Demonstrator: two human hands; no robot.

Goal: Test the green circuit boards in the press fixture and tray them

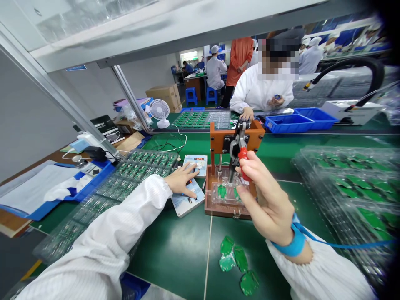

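Observation:
My left hand lies with fingers spread over two small white meters with red digital displays, the rear meter and the front meter. The fingers of my right hand are bent around the red handle of a toggle clamp. That clamp is mounted on an orange test fixture with a brown base. Green circuit boards sit in its clear plate; my right thumb partly covers one. Several loose green boards lie on the mat in front of the fixture.
Trays of boards stand on the left, and stacked clear trays on the right. Across the bench sits a co-worker in white, one hand behind the fixture, near blue bins. A small fan stands at the back left.

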